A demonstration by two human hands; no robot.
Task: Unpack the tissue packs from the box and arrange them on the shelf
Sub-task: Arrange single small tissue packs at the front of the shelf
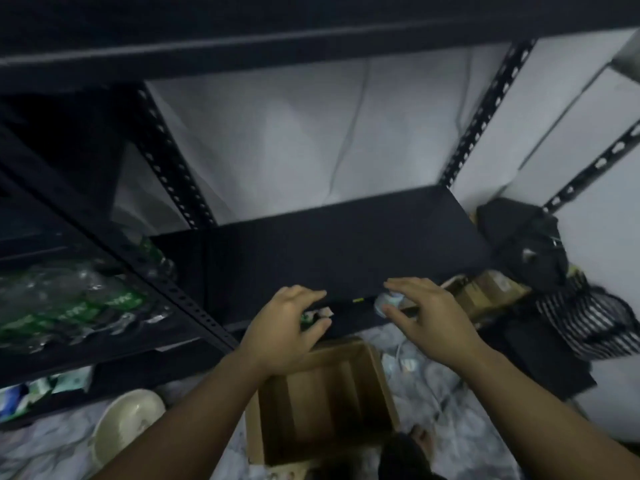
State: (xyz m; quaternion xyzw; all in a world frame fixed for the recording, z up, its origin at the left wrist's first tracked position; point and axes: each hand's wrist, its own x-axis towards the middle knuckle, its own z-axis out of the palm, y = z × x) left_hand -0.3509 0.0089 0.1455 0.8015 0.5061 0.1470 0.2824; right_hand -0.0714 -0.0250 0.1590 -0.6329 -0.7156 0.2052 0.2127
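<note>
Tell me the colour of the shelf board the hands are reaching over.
Black, a plain matte shelf board; the head view shows it.

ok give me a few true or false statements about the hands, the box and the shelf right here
1. Each hand holds a small pack at the front edge of the black shelf. True: left hand, right hand.
2. The cardboard box is full of packs. False: its inside looks empty.
3. The shelf board already carries a row of packs. False: it is bare.
4. The box sits on the floor below the hands. True.
</note>
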